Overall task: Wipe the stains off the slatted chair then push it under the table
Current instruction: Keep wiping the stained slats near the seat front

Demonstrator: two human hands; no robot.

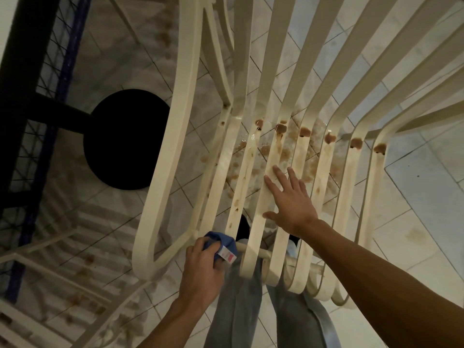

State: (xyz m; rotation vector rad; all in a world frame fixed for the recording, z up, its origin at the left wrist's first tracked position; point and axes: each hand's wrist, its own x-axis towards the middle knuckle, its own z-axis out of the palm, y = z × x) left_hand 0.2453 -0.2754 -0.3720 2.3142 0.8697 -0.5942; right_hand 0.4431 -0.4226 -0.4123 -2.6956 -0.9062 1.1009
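Wiping step: left hand [203, 267] gripped a blue cloth [217, 241] at the front edge of the slatted chair [184, 96], right hand [291, 199] lay spread flat on it; the brown stains [305, 132] likely needed rubbing next

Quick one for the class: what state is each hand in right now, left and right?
Left hand: closed, gripping the blue cloth.
Right hand: open, fingers straight, resting flat on the slatted chair.

Cream slatted chair [253, 151], brown stains [305, 132] along seat bend
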